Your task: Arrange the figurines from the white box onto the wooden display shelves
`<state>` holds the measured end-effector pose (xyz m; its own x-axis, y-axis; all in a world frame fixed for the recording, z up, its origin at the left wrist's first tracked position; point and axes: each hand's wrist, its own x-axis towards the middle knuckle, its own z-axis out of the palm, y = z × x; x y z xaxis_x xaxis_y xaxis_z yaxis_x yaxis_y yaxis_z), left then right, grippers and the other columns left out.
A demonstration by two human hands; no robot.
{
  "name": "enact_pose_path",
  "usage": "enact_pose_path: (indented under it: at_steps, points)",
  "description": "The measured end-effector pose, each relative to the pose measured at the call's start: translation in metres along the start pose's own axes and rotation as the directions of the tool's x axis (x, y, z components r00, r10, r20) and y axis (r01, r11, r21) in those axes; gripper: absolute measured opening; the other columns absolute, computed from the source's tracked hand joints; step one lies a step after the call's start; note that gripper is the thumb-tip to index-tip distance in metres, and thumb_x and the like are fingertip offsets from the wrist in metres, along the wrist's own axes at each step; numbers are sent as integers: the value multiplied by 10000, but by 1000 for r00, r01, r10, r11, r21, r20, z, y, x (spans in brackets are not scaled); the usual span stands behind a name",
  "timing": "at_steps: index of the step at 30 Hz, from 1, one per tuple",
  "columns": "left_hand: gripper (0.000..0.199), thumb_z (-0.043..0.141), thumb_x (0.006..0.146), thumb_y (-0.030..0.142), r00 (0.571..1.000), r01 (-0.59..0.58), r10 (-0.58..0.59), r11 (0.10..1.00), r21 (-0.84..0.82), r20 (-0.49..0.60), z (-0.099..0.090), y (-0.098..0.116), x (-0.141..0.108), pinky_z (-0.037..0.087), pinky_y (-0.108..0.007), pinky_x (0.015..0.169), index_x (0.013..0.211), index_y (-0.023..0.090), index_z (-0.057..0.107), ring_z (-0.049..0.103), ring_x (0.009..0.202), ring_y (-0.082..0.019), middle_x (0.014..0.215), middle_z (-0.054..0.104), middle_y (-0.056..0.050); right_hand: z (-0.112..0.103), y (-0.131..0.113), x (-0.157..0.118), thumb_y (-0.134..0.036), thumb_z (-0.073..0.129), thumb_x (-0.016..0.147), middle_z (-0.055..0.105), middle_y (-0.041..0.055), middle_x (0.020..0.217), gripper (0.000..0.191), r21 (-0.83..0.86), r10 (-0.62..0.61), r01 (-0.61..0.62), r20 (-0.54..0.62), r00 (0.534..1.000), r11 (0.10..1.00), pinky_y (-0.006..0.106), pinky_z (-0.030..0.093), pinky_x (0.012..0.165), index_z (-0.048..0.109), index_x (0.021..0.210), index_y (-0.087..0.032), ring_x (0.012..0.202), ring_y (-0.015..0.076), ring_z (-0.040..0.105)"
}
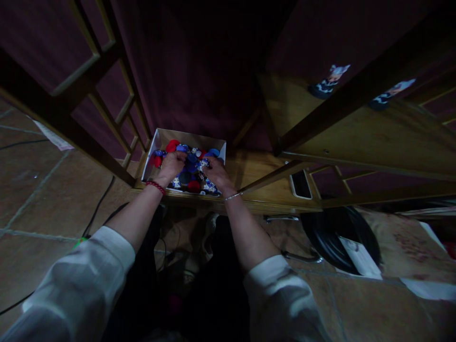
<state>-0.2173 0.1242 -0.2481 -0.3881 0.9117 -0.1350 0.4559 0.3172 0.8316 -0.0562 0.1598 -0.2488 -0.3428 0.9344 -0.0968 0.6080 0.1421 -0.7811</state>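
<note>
An open white cardboard box full of small blue-and-white figurines and round red and blue pieces sits on a low wooden shelf. Both hands reach into it from the near side. My left hand, with a red bead bracelet at the wrist, is over the box's left half, fingers bent among the pieces; what they grip is hidden. On the right side, my right hand has its thumb and fingers closed on a small blue-and-white figurine. Close below the hands lie a red round piece and a dark round piece.
A phone lies on the wooden shelf to the right. Two figurines stand on the upper board, one of them a white-haired figurine. Wooden lattice rises at left. A black round stool stands at lower right.
</note>
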Motion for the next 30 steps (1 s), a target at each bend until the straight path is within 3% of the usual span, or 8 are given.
enact_pose_path:
  at_steps: [3, 7, 12, 16, 24, 30]
  points:
    - [319, 483, 726, 110, 994, -93, 82, 980, 178, 70, -5, 5, -9, 456, -268, 802, 991, 154, 656, 604, 864, -170, 912, 676, -57, 1, 0, 1, -187, 499, 746, 603, -24, 894, 343, 8, -7, 6, 9, 1000, 1000, 232, 428, 784, 536, 1083, -240, 813, 105, 550]
    - [296, 517, 720, 151, 959, -230, 132, 880, 417, 249, -12, 11, -24, 428, -277, 858, 970, 199, 668, 591, 930, -202, 972, 668, -47, 1, -3, 1, -176, 508, 744, 605, -14, 911, 349, -11, 24, -24, 16, 1000, 1000, 235, 425, 785, 537, 1085, -243, 816, 110, 547]
    - [415, 516, 743, 217, 936, -307, 135, 763, 568, 325, -12, 11, -30, 409, -295, 884, 1155, 228, 557, 562, 1000, -217, 1116, 609, -63, 1, -4, -2, -156, 513, 741, 596, -4, 936, 342, -47, 22, -23, -3, 1000, 999, 248, 407, 832, 542, 1072, -237, 854, 119, 535]
    - [461, 501, 753, 238, 944, -307, 142, 710, 633, 298, -5, 13, -31, 428, -319, 854, 1211, 190, 488, 557, 1002, -236, 1156, 559, -108, 1, -5, -5, -161, 515, 747, 597, -5, 924, 326, -62, 21, -21, 1, 1000, 998, 252, 410, 832, 547, 1061, -243, 863, 131, 539]
    - [309, 420, 800, 255, 980, -196, 111, 657, 728, 163, 14, 16, -30, 477, -371, 711, 1050, 142, 564, 601, 886, -278, 1119, 531, -166, -1, -10, -10, -160, 511, 747, 593, 1, 952, 337, -83, 27, -28, -17, 999, 996, 253, 418, 822, 542, 1069, -252, 875, 135, 547]
    - [326, 430, 796, 270, 991, -131, 79, 652, 747, 105, 20, 20, -27, 476, -387, 696, 1069, 143, 556, 606, 865, -278, 1112, 548, -176, -3, -10, -12, -154, 507, 748, 595, -4, 952, 335, -76, 25, -25, -9, 1000, 997, 242, 428, 808, 541, 1062, -266, 872, 134, 556]
